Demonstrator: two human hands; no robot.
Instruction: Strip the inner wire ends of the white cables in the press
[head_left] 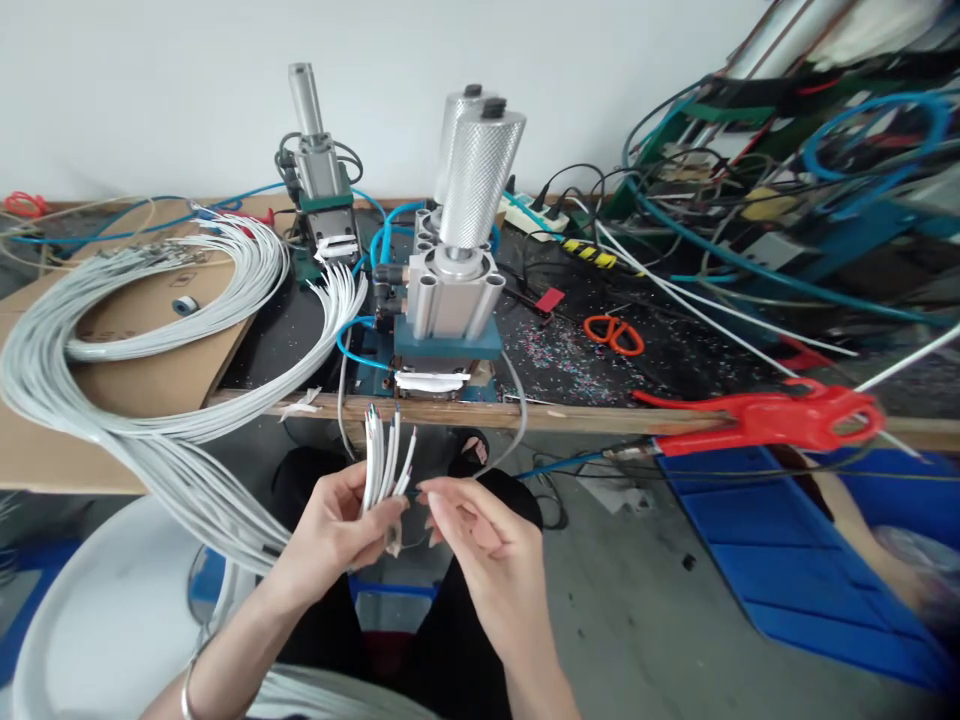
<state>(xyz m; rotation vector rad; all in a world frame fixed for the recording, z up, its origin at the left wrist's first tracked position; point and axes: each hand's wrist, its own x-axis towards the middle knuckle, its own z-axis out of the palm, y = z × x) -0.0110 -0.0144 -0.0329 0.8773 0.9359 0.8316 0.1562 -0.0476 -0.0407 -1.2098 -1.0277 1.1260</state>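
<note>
My left hand (341,525) is closed around a bunch of white cables (382,455), whose cut ends point up and show small coloured wire tips. Close to its right, my right hand (480,540) has its thumb and fingertips pinched together near the cables; whatever they hold is too small to make out. Just beyond both hands stands a pneumatic press (450,290) with knurled silver cylinders, at the table's front edge. A long coil of white cables (202,490) runs from the table at the left down beside my left forearm.
A second press (322,170) stands behind, on the left. Orange-handled scissors (613,335) lie among wire scraps. A red air blow gun (772,420) juts over the table edge (570,418). Below are a blue crate (780,560) at right and a white drum (105,610) at left.
</note>
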